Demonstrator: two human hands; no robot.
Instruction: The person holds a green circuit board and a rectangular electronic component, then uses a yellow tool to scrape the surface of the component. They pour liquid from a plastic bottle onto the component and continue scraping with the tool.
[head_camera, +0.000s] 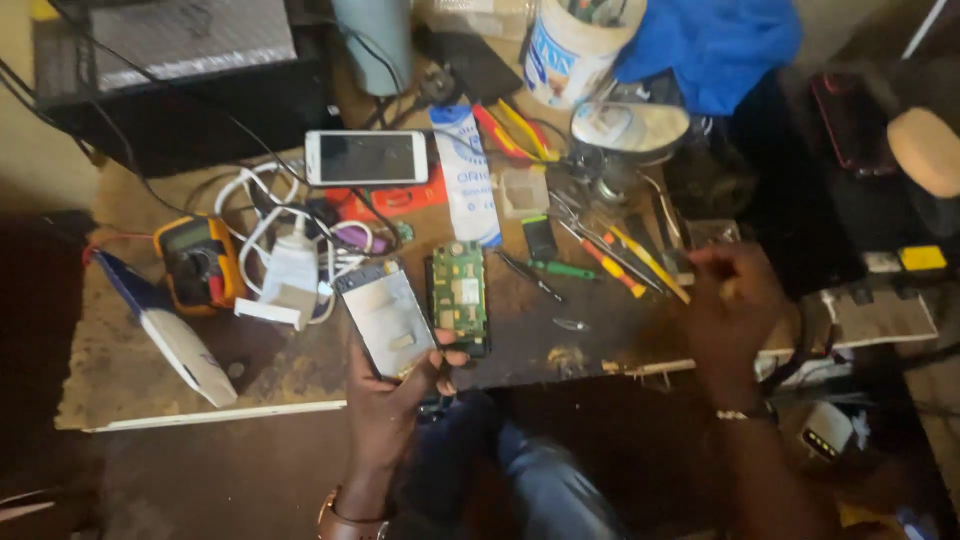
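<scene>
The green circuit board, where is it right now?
In the head view the green circuit board lies on the workbench, just right of the phone panel held in the left hand.

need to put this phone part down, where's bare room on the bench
Bare wood by the front edge, below the yellow multimeter. Also dark benchtop between the circuit board and the right hand. Crowded around the cables and screwdrivers.

A single head-worn camera looked steeply down from close above onto a cluttered workbench, with the wearer's own forearms entering from the bottom edge of the frame.
</scene>
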